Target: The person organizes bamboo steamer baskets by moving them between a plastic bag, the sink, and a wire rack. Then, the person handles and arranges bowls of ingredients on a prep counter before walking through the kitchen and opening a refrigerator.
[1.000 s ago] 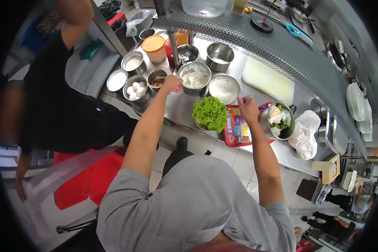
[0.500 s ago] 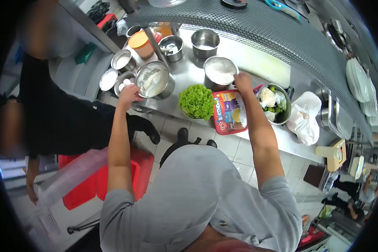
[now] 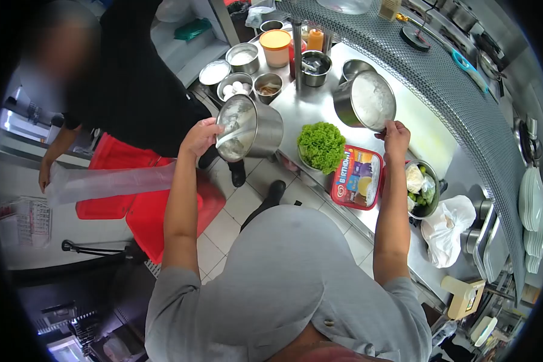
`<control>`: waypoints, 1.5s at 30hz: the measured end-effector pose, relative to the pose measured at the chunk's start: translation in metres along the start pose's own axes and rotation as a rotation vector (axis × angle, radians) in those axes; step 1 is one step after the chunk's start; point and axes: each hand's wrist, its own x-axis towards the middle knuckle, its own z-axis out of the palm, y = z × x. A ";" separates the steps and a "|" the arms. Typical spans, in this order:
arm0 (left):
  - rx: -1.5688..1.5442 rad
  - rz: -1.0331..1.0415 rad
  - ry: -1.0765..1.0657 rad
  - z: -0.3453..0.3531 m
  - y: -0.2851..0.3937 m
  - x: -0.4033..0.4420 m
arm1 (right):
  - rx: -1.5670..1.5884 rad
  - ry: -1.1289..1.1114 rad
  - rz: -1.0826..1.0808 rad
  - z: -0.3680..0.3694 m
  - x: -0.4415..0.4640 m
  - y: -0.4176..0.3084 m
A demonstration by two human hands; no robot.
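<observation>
My left hand (image 3: 202, 137) grips the rim of a steel pot (image 3: 269, 130). That pot is tilted toward me, smeared white inside, with a pale spoon (image 3: 232, 134) in it. My right hand (image 3: 396, 140) pinches the rim of another steel pot (image 3: 346, 107), also tipped toward me, with white contents I cannot identify. Between the two pots sits a head of green lettuce (image 3: 321, 146). A red rectangular tub (image 3: 357, 178) marked "BIRTHDAY" lies beside it, near my right forearm. To the right is a metal bowl (image 3: 435, 202) of green vegetables and bagged items.
Eggs (image 3: 235, 89), an orange-lidded tub (image 3: 275, 41) and several small pots crowd the counter's far left. A mesh shelf (image 3: 392, 51) overhangs the back. A white bag (image 3: 446, 229) stands right. A person in black (image 3: 142, 78) stands close on my left, by a red bin (image 3: 145, 223).
Both pots have come up off the counter and tilted toward me, still in my hands. The view has turned, shifting the counter rightward. The person on the left appears nearer the counter.
</observation>
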 end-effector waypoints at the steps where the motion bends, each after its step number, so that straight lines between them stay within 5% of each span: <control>1: 0.007 -0.008 -0.002 0.002 0.005 -0.006 | 0.003 -0.024 -0.003 0.004 -0.005 -0.006; 7: 0.114 -0.052 -0.007 0.013 0.022 -0.029 | 0.073 -0.104 0.023 0.019 -0.014 -0.010; 13: 0.844 0.140 0.281 0.019 0.003 0.004 | 0.038 -0.046 -0.007 0.017 -0.016 -0.010; 14: 0.745 0.217 0.329 0.010 -0.025 0.026 | 0.034 -0.028 0.004 0.014 -0.014 -0.008; 19: 0.191 -0.085 0.313 0.025 -0.082 0.085 | -0.064 0.051 0.017 0.003 -0.012 0.017; 23: 0.039 -0.102 0.230 0.057 -0.112 0.097 | -0.106 0.089 0.033 -0.003 -0.014 0.031; 26: 0.171 -0.246 0.017 0.054 -0.089 0.080 | -0.096 0.109 0.039 -0.012 -0.013 0.040; 32: 0.663 -0.068 0.201 0.017 -0.057 0.125 | -0.116 0.138 0.058 -0.011 -0.023 0.021; 36: 0.981 -0.088 0.067 0.049 -0.064 0.170 | -0.127 0.147 0.032 -0.012 -0.020 0.020; 39: 0.454 -0.268 0.018 0.059 -0.082 0.192 | -0.094 0.149 0.025 -0.012 -0.026 0.014; 45: 0.433 -0.168 0.094 0.033 -0.013 0.150 | -0.046 0.087 -0.006 -0.030 -0.043 0.004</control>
